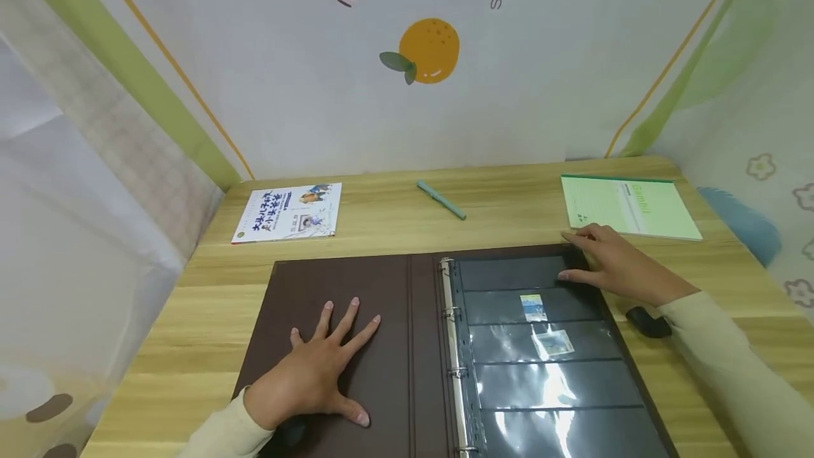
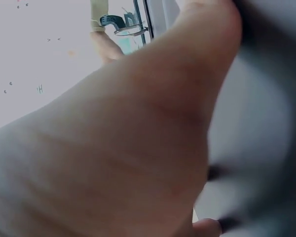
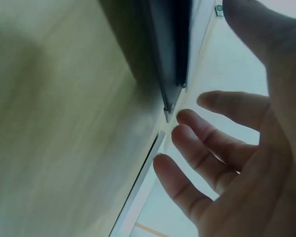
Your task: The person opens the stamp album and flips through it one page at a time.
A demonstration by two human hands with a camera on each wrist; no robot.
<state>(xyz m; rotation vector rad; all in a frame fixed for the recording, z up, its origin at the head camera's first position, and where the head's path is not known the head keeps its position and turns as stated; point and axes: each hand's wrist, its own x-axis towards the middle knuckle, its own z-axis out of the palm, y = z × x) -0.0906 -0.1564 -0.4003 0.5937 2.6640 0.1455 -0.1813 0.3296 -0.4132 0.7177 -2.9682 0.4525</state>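
Note:
A brown ring binder (image 1: 356, 274) lies spread wide on the wooden table. On its right side is a black stamp album page (image 1: 610, 387) with clear strip pockets, held by metal rings (image 1: 453, 312). Two small stamps sit in the pockets: a blue-and-white stamp (image 1: 533, 308) and a pale stamp (image 1: 553, 343) just below it. My left hand (image 1: 311, 373) rests with spread fingers on the bare left cover. At the page's upper right corner is my right hand (image 1: 613, 263), its fingers loosely bent; the right wrist view shows a gap between thumb and fingers (image 3: 219, 140).
Along the back of the table lie a white picture booklet (image 1: 289, 212) at left, a green pen (image 1: 441, 199) in the middle and a light green notebook (image 1: 632, 207) at right. A black object (image 1: 649, 321) sits beside the right forearm. A printed curtain hangs behind.

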